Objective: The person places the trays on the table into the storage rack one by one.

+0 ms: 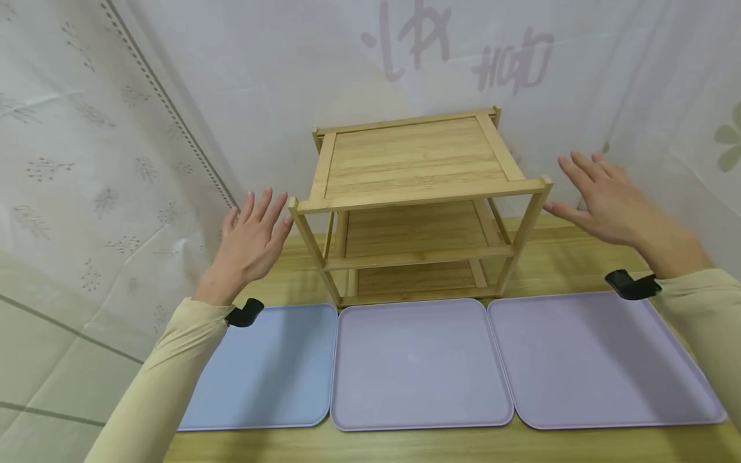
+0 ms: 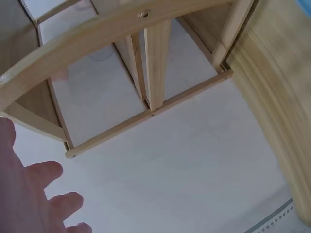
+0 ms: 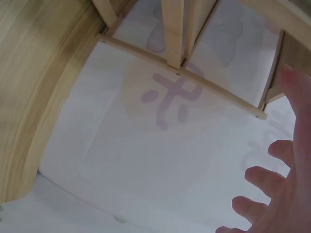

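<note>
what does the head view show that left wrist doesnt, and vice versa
Only the head view: the middle lilac rectangular tray, the right lilac rectangular tray and the cream fabric sleeves.
Only the left wrist view: a small round fastener on the light wooden tiered shelf.
Both: that shelf, the bare left hand and the flat blue tray, a sliver in the wrist view.

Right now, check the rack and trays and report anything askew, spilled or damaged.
Nothing stands out. The rack stands upright with no visible break; the blue tray, middle tray and right tray lie flat in a row before it, bare, with no spill showing.
</note>
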